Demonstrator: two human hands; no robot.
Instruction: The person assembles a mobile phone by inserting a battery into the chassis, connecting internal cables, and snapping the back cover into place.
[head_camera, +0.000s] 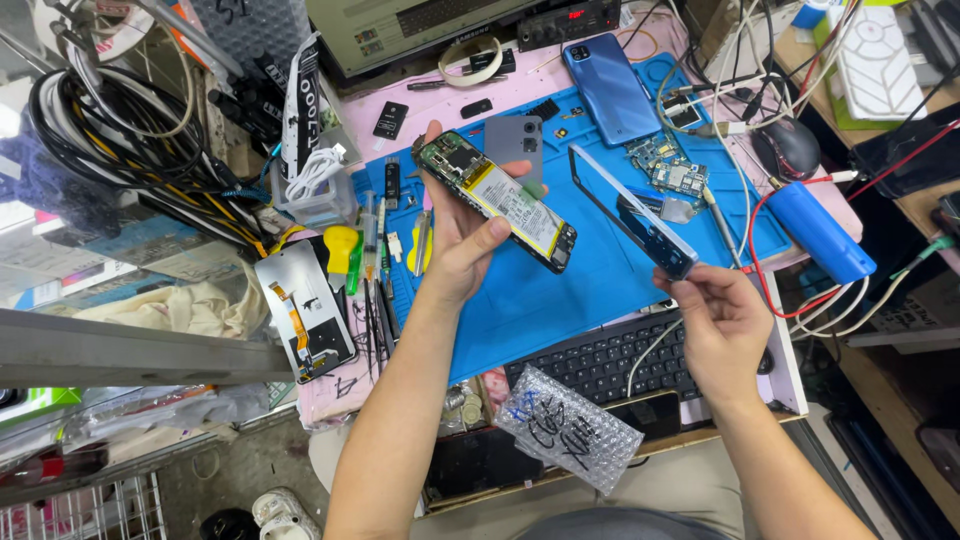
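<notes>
Near the frame's centre, the left hand (462, 245) grips an opened phone (498, 200), battery side up, tilted above the blue mat (560, 300). To its right, the right hand (722, 325) pinches the lower end of a phone frame (632, 212), which slants toward the upper left. Joining them cleanly would likely mean squaring the frame's edges to the phone first. A screen panel (305, 310) lies at left; circuit boards (668, 172), a blue cylinder (820, 232) and red wires (770, 285) crowd the right.
</notes>
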